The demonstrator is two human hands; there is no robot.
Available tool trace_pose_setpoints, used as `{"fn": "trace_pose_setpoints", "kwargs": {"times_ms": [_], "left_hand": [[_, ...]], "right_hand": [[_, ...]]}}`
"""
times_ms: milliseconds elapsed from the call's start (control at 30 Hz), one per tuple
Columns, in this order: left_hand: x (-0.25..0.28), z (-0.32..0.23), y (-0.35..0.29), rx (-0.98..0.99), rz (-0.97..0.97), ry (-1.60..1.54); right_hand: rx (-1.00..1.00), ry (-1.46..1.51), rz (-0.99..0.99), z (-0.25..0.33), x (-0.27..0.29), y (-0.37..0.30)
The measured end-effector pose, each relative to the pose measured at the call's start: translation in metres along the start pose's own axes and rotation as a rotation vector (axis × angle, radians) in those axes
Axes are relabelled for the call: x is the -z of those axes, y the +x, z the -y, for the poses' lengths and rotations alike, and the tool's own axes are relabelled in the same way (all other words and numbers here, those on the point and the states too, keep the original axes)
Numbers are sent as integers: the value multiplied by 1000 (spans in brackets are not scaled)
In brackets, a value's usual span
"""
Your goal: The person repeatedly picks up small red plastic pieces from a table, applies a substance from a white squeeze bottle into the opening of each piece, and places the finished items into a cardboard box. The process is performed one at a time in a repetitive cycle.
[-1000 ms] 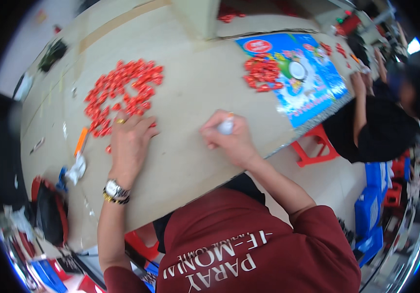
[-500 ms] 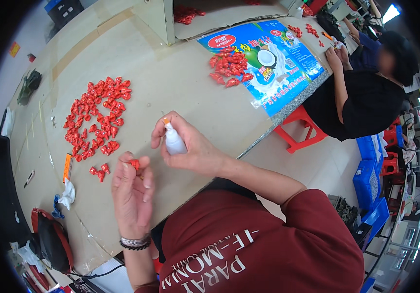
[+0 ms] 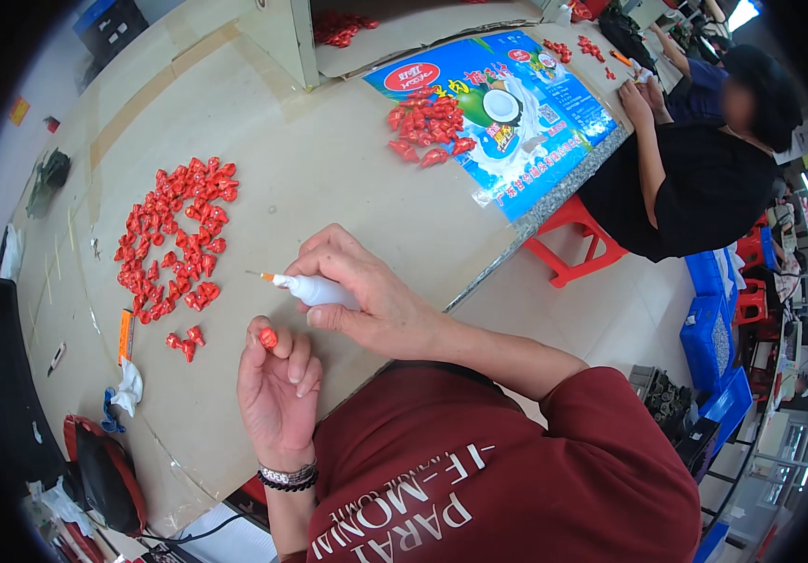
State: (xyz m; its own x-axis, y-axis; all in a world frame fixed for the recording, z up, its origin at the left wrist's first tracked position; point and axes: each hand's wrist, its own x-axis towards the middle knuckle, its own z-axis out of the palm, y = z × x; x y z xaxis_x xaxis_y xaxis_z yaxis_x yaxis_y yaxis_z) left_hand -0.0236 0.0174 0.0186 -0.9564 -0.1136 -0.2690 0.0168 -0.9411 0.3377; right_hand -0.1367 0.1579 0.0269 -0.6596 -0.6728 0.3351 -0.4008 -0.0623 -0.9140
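Note:
Between the thumb and fingers of my left hand (image 3: 278, 399) I pinch a small shiny red piece (image 3: 268, 337); its exact kind is too small to tell. My right hand (image 3: 352, 296) is wrapped round a white squeeze bottle (image 3: 321, 292) with an orange collar and a thin needle tip. The bottle lies tilted, its needle pointing left, above and apart from the red piece. Left of my hands, many similar red pieces (image 3: 171, 239) are spread on the table (image 3: 263, 169), with a few more (image 3: 185, 343) just below them.
Another red pile (image 3: 427, 129) sits on a blue printed sheet (image 3: 526, 122) at the right. An orange-handled tool (image 3: 126, 336), a white tissue (image 3: 128, 388) and a dark red pouch (image 3: 104, 474) lie at left. A co-worker (image 3: 695, 169) sits far right, near a red stool (image 3: 573, 242).
My right hand has tipped the bottle from upright to pointing left, its needle now showing. My left hand has moved slightly right, still pinching the red piece. The view has shifted a little.

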Motion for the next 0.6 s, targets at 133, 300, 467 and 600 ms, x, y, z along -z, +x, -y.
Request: {"fn": "trace_pose_setpoints", "kwargs": {"times_ms": [133, 300, 467, 600], "left_hand": [[-3, 2, 2, 22, 45, -37], [0, 2, 4, 7, 97, -65], [0, 1, 2, -6, 80, -82], [1, 3, 0, -10, -1, -110]], "right_hand": [[-48, 78, -1, 4, 2, -1], [-20, 53, -3, 6, 5, 1], [-14, 145, -60, 4, 3, 2], [-122, 323, -114, 6, 1, -2]]}}
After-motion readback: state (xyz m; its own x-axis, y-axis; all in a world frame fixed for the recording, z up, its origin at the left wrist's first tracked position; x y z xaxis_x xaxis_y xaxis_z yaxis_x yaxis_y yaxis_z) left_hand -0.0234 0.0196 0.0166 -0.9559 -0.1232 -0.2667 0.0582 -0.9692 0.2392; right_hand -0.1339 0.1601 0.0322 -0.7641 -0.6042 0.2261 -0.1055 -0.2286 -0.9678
